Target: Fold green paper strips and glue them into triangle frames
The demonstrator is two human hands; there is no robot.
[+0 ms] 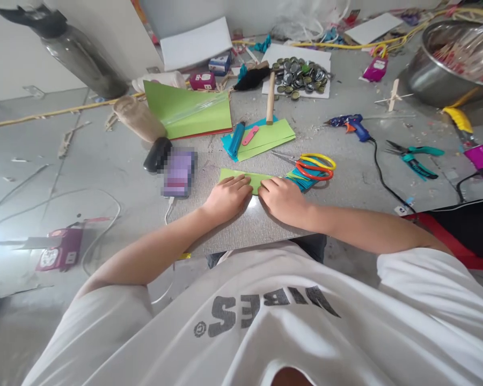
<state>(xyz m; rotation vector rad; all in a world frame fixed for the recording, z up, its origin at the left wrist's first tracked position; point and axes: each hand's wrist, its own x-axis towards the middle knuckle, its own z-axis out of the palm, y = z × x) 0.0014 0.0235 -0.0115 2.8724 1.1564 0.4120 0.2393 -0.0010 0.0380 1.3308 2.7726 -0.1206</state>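
A light green paper strip (256, 178) lies on the grey board at the table's near edge. My left hand (228, 197) presses its fingers together on the left part of the strip. From the other side, my right hand (284, 199) holds the strip's right part with bent fingers. Both thumbs are mostly hidden. Just beyond my right hand, scissors (316, 165) with yellow and red handles rest on blue and green paper strips (304, 184). Behind the hands are more green paper pieces (271, 140), a blue utility knife (236, 138) and a small pink tool (250, 135).
At left are a phone (178, 172) on a cable, a tumbler (139, 119) and a water bottle (80, 59). Bottle caps (301, 78) and a wooden stick (270, 99) lie behind. A glue gun (352, 124), pliers (414, 156) and a metal bowl (426, 75) occupy the right.
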